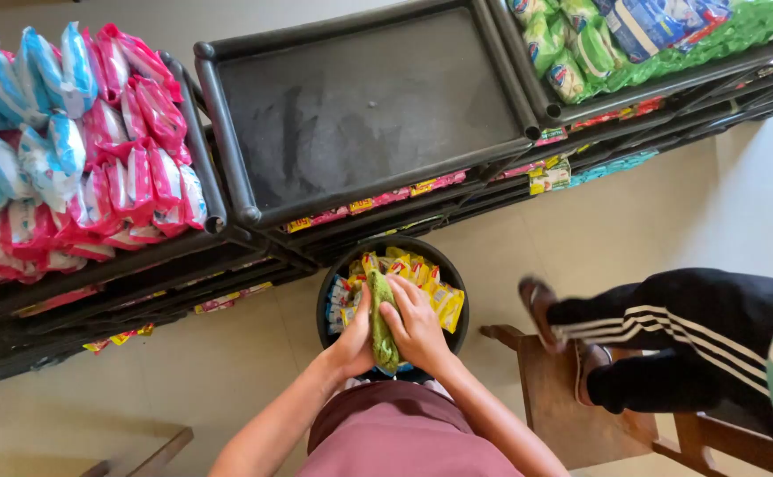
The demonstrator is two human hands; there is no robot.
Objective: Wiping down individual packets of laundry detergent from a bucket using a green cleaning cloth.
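Both my hands meet over a black round tub (pixel 330 291) on the floor, which is filled with small yellow and blue packets (pixel 432 284). My left hand (pixel 354 343) and my right hand (pixel 417 322) together grip a rolled green cloth (pixel 383 329) that stands upright between them. The cloth hides part of the packets in the tub. Just behind the tub stands an empty, dusty black shelf tray (pixel 360 106).
The left shelf tray (pixel 199 150) holds several pink and blue packets; the right tray (pixel 669 75) holds green and blue ones. Lower shelves carry more packets. Another person in black striped trousers (pixel 669 336) sits on a wooden stool (pixel 572 397) at the right.
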